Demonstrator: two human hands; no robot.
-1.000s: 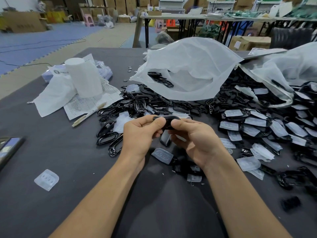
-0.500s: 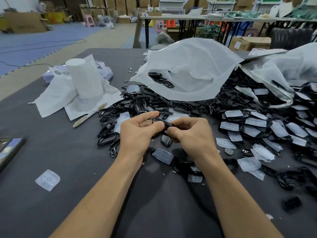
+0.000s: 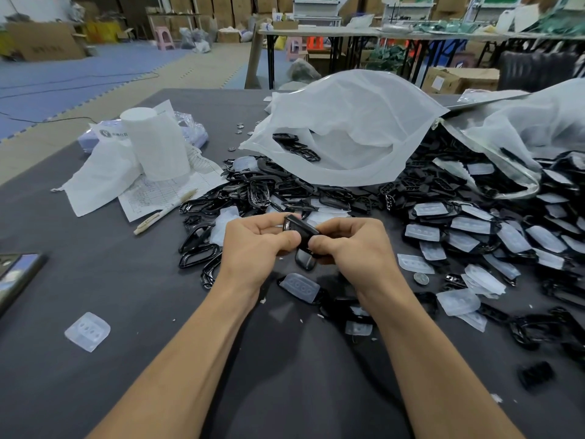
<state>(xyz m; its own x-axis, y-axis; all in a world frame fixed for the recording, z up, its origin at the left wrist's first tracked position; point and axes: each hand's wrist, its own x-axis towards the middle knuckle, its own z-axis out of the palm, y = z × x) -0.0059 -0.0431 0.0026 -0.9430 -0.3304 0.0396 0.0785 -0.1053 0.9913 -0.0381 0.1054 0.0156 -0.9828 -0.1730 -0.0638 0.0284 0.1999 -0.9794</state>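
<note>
Black plastic shell, glossy and smooth with rounded corners and a thin raised rim, sits tilted between both hands, above the near middle of the counter. The left hand pinches its left end between the thumb and curled fingers. The right hand pinches the right end the same way, with knuckles bent and fingertips tucked under. Both hands are closed tight on the piece.

Just below them lies a dark rounded part with a dull sheen. Near it is a milky, soft-looking button pad with a row of small dimples. A second pad lies well apart to the left.

Behind the hands is a heap of shiny black oval frames, thin and hollow. A crinkled, translucent white bag lies open over it. To the right a round metal coin lies flat among more pads. To the left a pale pen rests on a printed sheet. The counter is covered in a matte dark grey material.
</note>
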